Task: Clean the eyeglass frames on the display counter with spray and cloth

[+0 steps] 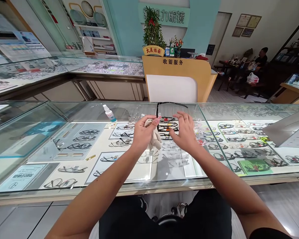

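Observation:
My left hand (142,134) is closed on a pair of black-framed eyeglasses (157,111), held up over the glass counter. A pale cloth (154,140) is bunched in the same hand and hangs below the fingers. One dark temple arm of the glasses stretches to the right at the top. To the right of the glasses, my right hand (185,131) has its fingers apart, with nothing visible in them. A small white spray bottle (109,113) with a blue label stands on the counter to the left of my hands.
The glass display counter (164,185) spans in front of me, with several rows of eyeglasses inside. A white panel (292,132) stands on it at the right. Beyond are a yellow-and-white cashier desk (171,87) and, farther right, a seated person (261,59).

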A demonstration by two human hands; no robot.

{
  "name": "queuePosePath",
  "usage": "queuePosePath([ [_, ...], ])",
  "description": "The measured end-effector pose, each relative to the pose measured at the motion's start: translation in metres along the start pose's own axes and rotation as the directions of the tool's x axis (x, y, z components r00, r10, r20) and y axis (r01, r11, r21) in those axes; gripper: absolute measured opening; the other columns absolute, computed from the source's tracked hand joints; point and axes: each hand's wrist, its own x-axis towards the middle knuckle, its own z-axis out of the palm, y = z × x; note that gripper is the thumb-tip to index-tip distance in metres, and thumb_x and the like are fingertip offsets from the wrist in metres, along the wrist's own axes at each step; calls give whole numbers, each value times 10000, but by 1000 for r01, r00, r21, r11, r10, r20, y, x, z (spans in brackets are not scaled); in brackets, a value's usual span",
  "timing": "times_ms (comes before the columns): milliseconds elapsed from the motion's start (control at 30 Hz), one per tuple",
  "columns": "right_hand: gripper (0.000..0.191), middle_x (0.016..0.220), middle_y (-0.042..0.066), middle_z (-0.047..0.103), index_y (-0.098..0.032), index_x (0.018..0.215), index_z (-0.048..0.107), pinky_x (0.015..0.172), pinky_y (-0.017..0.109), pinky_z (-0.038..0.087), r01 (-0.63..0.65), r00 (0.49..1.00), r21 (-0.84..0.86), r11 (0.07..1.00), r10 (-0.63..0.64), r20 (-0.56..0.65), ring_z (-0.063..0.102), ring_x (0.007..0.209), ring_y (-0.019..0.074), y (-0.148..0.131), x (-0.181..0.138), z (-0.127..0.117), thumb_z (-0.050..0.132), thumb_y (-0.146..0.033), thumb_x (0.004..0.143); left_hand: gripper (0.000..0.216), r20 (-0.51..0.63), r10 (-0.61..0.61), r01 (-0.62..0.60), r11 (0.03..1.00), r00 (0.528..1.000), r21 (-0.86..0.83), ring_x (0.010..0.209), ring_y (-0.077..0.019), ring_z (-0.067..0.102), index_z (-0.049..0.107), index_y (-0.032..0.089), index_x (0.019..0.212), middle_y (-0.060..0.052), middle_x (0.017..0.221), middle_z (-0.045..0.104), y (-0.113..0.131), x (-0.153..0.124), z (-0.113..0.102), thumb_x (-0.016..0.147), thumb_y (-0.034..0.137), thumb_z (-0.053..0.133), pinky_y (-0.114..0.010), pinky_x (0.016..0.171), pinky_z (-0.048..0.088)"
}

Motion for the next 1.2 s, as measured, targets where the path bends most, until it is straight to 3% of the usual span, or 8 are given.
queuePosePath([
  [133, 441, 1533, 181, 664, -212, 1416, 628, 1227, 631, 431, 82, 996, 53, 995, -83, 22, 574, 1427, 400, -3, 1, -4, 649, -318, 988, 485, 62, 6, -8, 999, 998, 40, 552, -102, 546, 791, 227, 906, -30, 867, 752, -2, -1, -1, 724, 643, 962, -263, 488, 386],
  [300, 417, 1416, 175, 772, -200, 1393, 674, 1210, 585, 496, 187, 981, 129, 974, -192, 31, 681, 1351, 369, -10, -1, -5, 633, -455, 1065, 395, 125, 96, -100, 995, 987, 20, 1066, -261, 741, 832, 235, 854, -96, 1188, 784, 1, -8, 4, 720, 565, 1001, -347, 815, 610],
  [700, 274, 1224, 134, 829, -248, 1177, 715, 1029, 493, 612, 31, 999, 358, 933, -35, 3, 776, 1162, 323, -13, -3, -11, 690, -481, 1034, 287, 320, 149, -197, 973, 936, 121, 1160, -259, 705, 793, 221, 1043, -107, 1318, 737, 16, -11, -2, 922, 480, 772, -350, 977, 578],
  [767, 268, 1209, 139, 832, -237, 1155, 725, 1014, 498, 598, 15, 1000, 343, 939, -11, -13, 774, 1131, 326, -11, -1, -13, 683, -475, 1038, 276, 234, 183, -211, 972, 955, 101, 1068, -224, 686, 726, 232, 1100, -87, 1265, 727, 20, -2, -10, 891, 407, 769, -315, 916, 568],
  [900, 299, 1183, 143, 840, -232, 1133, 761, 1015, 522, 579, 19, 999, 312, 950, -3, -51, 761, 1112, 337, -1, 3, -15, 660, -499, 1044, 300, -196, 254, -260, 966, 947, -5, 857, -179, 597, 543, 253, 1044, -30, 1010, 605, 24, 42, -53, 848, 350, 748, -274, 781, 513],
  [1000, 332, 1176, 141, 844, -234, 1183, 774, 1021, 538, 573, 12, 998, 305, 952, 5, -55, 758, 1101, 337, 5, 6, -15, 652, -511, 1045, 270, -508, 282, -246, 959, 814, 138, 913, -191, 593, 484, 254, 1053, -36, 1003, 581, 22, 75, -105, 942, 295, 727, -282, 842, 504],
  [1100, 351, 1153, 143, 845, -229, 1163, 780, 980, 524, 568, 10, 999, 285, 958, 5, -50, 759, 1072, 335, 7, 7, -16, 630, -528, 1055, 255, -695, 335, -69, 922, 636, 381, 981, -208, 617, 451, 252, 1072, -34, 1030, 601, 12, 91, -153, 985, 200, 685, -307, 949, 478],
  [1200, 364, 1166, 147, 843, -219, 1186, 787, 944, 506, 561, 7, 999, 285, 959, 2, -32, 768, 1037, 327, 6, 6, -18, 618, -517, 1066, 252, -747, 262, 219, 851, 611, 478, 1035, -255, 661, 432, 247, 1126, -57, 1043, 621, -4, 94, -186, 1007, 150, 632, -377, 1000, 472],
])
